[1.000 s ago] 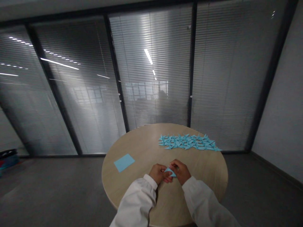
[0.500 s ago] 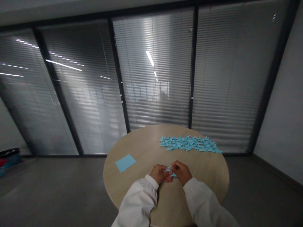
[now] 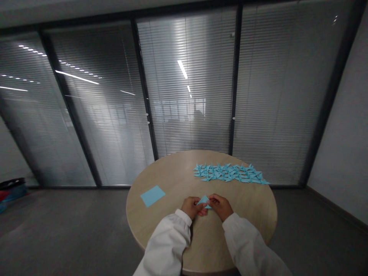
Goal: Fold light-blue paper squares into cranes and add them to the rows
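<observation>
A folded triangle of light-blue paper (image 3: 204, 201) is held over the near part of the round wood-veneer table (image 3: 250, 205), with one point directed away from the body. Whether its lower edge touches the tabletop cannot be told. The paper is gripped from both sides and is kept between the hands, which are set just apart. Its left corner is pinched by the left hand (image 3: 191, 207), and its right corner by the right hand (image 3: 220, 207). Both hands are closed in on the paper rather than spread open, though the exact placing of each fingertip is hidden. Both forearms are covered by white sleeves (image 3: 165, 245) and reach in over the near edge of the table.

A flat square sheet of light-blue paper (image 3: 152, 196) lies on the table to the left of the hands, untouched and well apart from them. Across the far side of the table, a dense band of light-blue origami cranes (image 3: 230, 173) is laid out, close together and overlapping. Behind the table stands a glass partition with slatted blinds (image 3: 189, 76). A pale wall (image 3: 339, 115) is seen to the right of the table, and a dark bag (image 3: 11, 188) lies on the gray floor (image 3: 71, 226) to its left.
</observation>
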Demonstrator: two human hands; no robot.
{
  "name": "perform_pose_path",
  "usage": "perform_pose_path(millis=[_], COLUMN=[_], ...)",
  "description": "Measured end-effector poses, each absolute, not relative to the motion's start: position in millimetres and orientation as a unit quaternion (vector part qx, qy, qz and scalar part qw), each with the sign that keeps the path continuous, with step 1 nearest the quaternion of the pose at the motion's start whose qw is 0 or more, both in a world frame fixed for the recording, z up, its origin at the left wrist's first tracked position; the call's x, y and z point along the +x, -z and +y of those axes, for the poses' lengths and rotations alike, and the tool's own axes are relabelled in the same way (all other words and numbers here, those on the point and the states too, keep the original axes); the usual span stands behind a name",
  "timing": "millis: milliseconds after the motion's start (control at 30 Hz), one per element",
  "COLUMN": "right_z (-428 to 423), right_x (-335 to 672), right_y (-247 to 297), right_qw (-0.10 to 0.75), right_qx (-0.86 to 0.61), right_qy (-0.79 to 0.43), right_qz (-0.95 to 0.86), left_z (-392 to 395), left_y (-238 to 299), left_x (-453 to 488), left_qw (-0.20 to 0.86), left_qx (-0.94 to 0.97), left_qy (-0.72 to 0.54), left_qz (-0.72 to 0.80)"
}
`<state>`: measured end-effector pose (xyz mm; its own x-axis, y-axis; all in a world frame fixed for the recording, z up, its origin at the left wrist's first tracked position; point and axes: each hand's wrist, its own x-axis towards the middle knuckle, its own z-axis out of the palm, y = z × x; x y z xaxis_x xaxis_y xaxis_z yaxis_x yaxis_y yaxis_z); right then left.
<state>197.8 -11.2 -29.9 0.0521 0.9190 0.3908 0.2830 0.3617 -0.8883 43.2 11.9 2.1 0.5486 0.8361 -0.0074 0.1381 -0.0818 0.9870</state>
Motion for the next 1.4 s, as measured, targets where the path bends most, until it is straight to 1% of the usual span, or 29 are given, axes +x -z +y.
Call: perform_pose_path(millis=[200,333,400,467,567,733,867,933,1000,1133,1200,1300,1400], right_z=[-12.6,-10.3,-9.2,-9.1,-11.2,-15.7,-17.6,-18.7,-20.1,-21.6,-20.9,-19.0,-17.8], right_x=[197.6,198.3,199.3,200.5,201.5,200.0,196.2,193.7,191.2,188.0,187.6,188.1,189.3], right_y=[31.8,33.0,32.6,31.1,27.5,22.3,19.5,18.1,16.8,16.2,17.1,18.3,17.3], right_qw=[0.534,0.542,0.561,0.574,0.567,0.565,0.56,0.549,0.534,0.518,0.521,0.534,0.551], right_qx=[-0.51,-0.504,-0.507,-0.509,-0.5,-0.492,-0.488,-0.493,-0.5,-0.52,-0.531,-0.535,-0.529], right_qy=[-0.246,-0.255,-0.218,-0.15,-0.071,-0.016,-0.011,-0.02,-0.036,-0.096,-0.121,-0.15,-0.182], right_qz=[-0.628,-0.622,-0.618,-0.624,-0.651,-0.662,-0.67,-0.675,-0.681,-0.672,-0.657,-0.637,-0.619], left_z=[10.4,15.9,19.4,22.3,24.6,25.6,25.7,24.0,20.7,11.9,8.2,4.9,3.5], left_y=[-4.1,2.5,5.9,8.2,9.4,8.9,8.7,6.8,3.2,-4.8,-6.9,-7.3,-6.6], left_x=[41.6,42.0,42.7,43.3,43.6,43.3,43.8,44.2,44.5,44.8,45.3,46.2,46.7], left_qw=[0.525,0.54,0.56,0.573,0.578,0.572,0.561,0.531,0.464,0.238,0.169,0.134,0.141], left_qx=[0.717,0.698,0.677,0.661,0.649,0.641,0.651,0.678,0.728,0.853,0.879,0.893,0.894], left_qy=[-0.302,-0.309,-0.318,-0.335,-0.36,-0.374,-0.37,-0.36,-0.34,-0.272,-0.247,-0.224,-0.235], left_qz=[0.347,0.356,0.356,0.35,0.339,0.349,0.354,0.36,0.372,0.376,0.372,0.367,0.355])
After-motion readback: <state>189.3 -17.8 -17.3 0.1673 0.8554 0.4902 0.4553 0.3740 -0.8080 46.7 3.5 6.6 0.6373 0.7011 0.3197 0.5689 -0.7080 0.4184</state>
